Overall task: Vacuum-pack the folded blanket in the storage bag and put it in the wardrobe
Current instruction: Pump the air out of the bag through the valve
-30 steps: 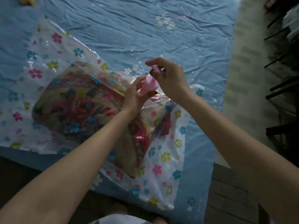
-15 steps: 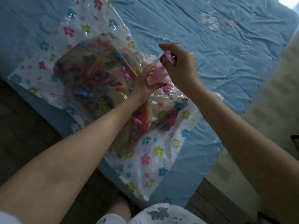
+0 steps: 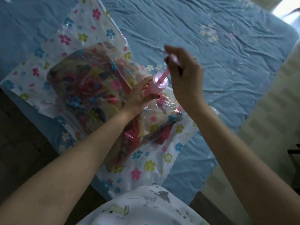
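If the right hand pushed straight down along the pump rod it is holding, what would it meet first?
Most likely the pink pump body, which the left hand holds against the storage bag. The right hand grips the plunger handle above it; depth is uncertain.

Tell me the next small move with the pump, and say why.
Probably push the plunger back down. The right hand grips the handle with the pink rod pulled out of the pump, which the left hand holds on the storage bag. The plastic looks loose and crinkled around the blanket, so more strokes seem needed.
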